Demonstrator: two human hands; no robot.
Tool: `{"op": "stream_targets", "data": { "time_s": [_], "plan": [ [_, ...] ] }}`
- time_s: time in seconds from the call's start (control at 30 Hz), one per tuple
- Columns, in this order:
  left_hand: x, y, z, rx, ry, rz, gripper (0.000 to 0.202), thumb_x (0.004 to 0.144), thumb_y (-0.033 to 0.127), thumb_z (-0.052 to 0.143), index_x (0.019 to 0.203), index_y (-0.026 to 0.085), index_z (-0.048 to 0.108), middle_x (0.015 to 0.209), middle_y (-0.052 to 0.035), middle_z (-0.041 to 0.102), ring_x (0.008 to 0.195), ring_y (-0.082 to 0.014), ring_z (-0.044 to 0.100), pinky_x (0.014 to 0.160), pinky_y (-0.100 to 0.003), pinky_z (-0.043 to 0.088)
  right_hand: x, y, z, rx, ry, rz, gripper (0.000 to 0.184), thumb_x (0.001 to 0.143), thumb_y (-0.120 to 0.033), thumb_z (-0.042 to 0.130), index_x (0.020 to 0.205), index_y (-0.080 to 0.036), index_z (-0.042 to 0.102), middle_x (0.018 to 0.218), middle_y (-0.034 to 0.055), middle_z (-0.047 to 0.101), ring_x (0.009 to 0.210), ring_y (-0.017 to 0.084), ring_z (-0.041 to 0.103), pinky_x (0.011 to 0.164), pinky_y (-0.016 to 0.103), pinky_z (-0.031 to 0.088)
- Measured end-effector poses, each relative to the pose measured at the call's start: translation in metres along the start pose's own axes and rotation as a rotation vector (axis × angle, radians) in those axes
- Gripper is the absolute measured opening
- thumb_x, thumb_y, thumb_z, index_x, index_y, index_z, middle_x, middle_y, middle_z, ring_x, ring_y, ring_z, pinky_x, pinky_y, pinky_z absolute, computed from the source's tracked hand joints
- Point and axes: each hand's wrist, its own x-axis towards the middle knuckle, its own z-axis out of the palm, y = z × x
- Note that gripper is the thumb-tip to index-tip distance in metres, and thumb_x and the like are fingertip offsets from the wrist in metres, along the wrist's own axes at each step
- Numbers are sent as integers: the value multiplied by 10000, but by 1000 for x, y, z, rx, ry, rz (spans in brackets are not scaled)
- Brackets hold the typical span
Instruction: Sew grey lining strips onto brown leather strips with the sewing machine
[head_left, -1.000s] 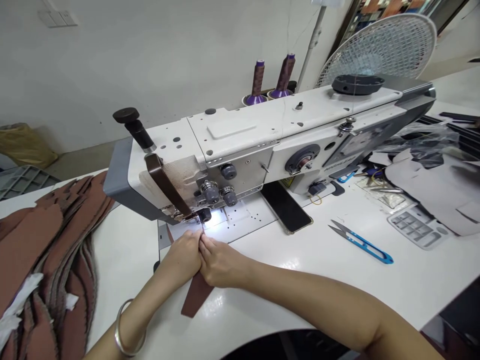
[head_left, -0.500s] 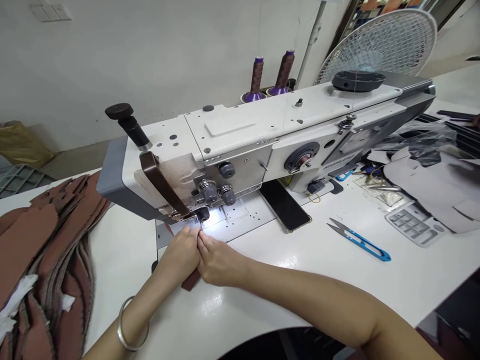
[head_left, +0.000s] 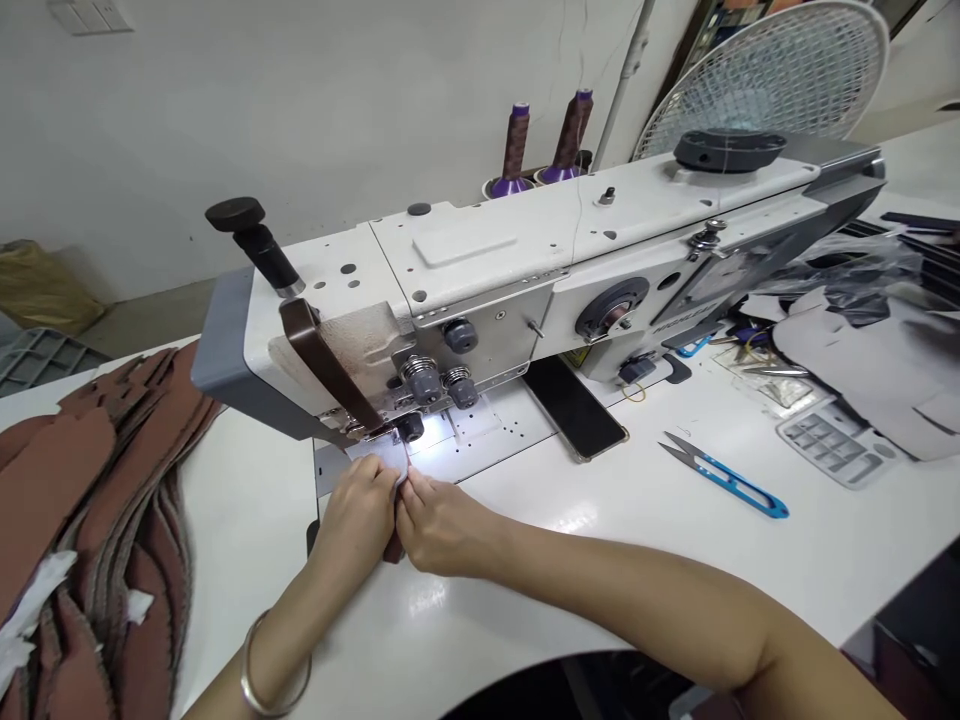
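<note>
My left hand [head_left: 360, 515] and my right hand [head_left: 439, 520] are pressed together just in front of the needle of a white industrial sewing machine [head_left: 525, 280]. Both have fingers closed on a brown strip of material [head_left: 391, 548], of which only a small end shows below the hands. A brown strap [head_left: 330, 365] hangs down the machine's head to the lit needle area [head_left: 401, 440]. A metal bangle sits on my left wrist.
A pile of brown cut pieces [head_left: 82, 520] lies at the left. Blue thread snips [head_left: 724, 475] lie on the white table [head_left: 600, 560], a black phone [head_left: 574, 405] under the machine arm. Grey pieces and a keypad [head_left: 832, 450] sit right; two thread cones [head_left: 544, 140] and a fan [head_left: 765, 80] behind.
The brown strip has fed forward under the hands toward the needle, so much less of it shows below them. Both hands have stayed at the needle.
</note>
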Motion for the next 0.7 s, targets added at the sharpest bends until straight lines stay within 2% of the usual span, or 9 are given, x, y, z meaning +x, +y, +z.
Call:
{"op": "stream_targets", "data": {
  "time_s": [0.13,0.33,0.43,0.53,0.6,0.7],
  "plan": [
    [5,-1,3,-30,28,52,276,884,152,390,728,172,617,778,-54,543,757,-197,501,692,-325,429,1,-1,2,-2,20,31,206,809,5,439,834,-7,644,784,202,697,729,289,683,841,481,558],
    [9,-3,2,-57,56,71,231,881,128,410,709,182,555,770,-27,515,762,-187,465,671,-313,382,1,-1,4,26,-16,41,237,841,2,412,909,30,637,868,245,692,833,292,687,898,480,543],
    [8,-6,0,-90,54,69,220,907,157,422,718,190,530,759,-10,513,763,-179,461,666,-301,380,0,-3,-1,68,-29,64,234,841,11,409,869,19,642,830,237,687,814,287,687,848,459,565],
    [6,-9,-1,-103,56,110,215,917,143,397,754,188,530,795,-15,525,785,-176,465,678,-294,403,-2,-8,-7,91,-23,83,242,838,17,406,879,41,643,864,271,681,854,300,686,779,436,589],
    [5,-11,-1,-76,58,164,197,905,111,396,819,183,558,829,-28,538,803,-182,467,697,-300,422,-3,-10,-9,92,-20,88,251,834,24,405,909,64,641,914,301,674,894,313,684,765,441,595],
    [6,-12,-1,-6,68,215,191,884,70,420,877,169,583,858,-48,555,809,-191,472,703,-306,437,-2,-11,-7,85,-20,86,244,824,35,414,896,64,646,894,291,681,891,315,687,783,446,594]
  ]
}}
